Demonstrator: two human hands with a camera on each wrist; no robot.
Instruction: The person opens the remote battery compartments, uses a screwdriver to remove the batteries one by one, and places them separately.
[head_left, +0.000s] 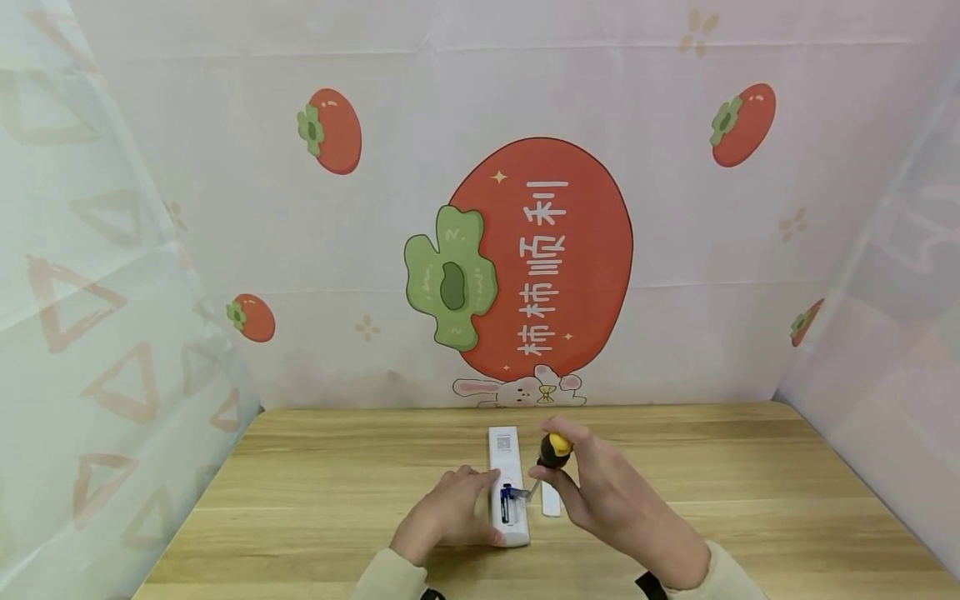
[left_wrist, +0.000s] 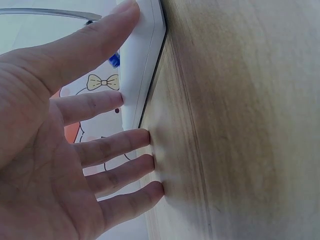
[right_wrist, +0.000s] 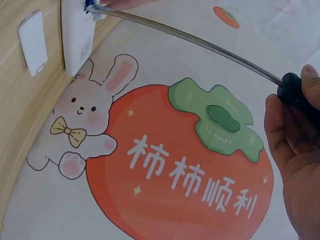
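The left hand (head_left: 456,510) lies along the left side of a white remote control (head_left: 505,460), its fingers spread and fairly straight; the thumb and index finger press on the remote, while the other fingertips touch the wooden table (head_left: 337,500). The right hand (head_left: 600,479), apart from the left, grips the dark and yellow handle of a screwdriver (head_left: 553,452) to the right of the remote. The remote rests back side up near the middle of the table, its long axis running near to far, with the battery compartment uncovered toward the near end. A dark blue battery (head_left: 505,506) sits in the compartment's left part. The screwdriver's metal shaft reaches to the compartment; exactly what its tip touches cannot be told. Just right of the remote, a white cover (head_left: 551,502) lies flat. Beyond the table's far edge stands a pale backdrop (head_left: 375,208) printed with persimmons.
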